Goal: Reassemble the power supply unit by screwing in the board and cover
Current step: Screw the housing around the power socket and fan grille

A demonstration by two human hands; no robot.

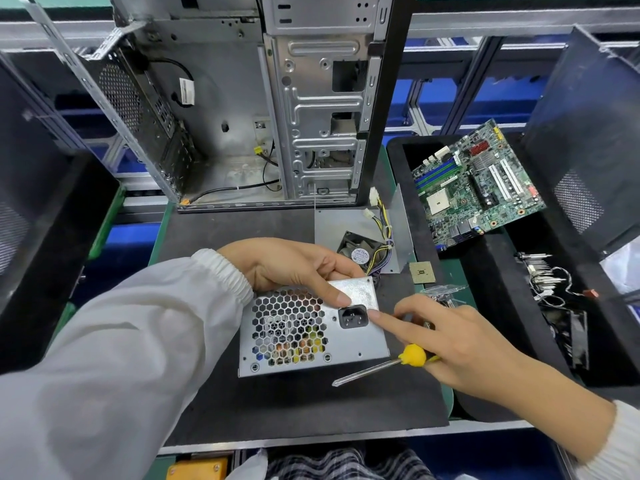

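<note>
With your left hand clamped on the power supply on the worktop, keep it steady while your right hand, fingers curled round the screwdriver, seats the socket.

Left hand curled, gripping; right hand index finger extended.

The fan sticker's print is too small to read.
</note>
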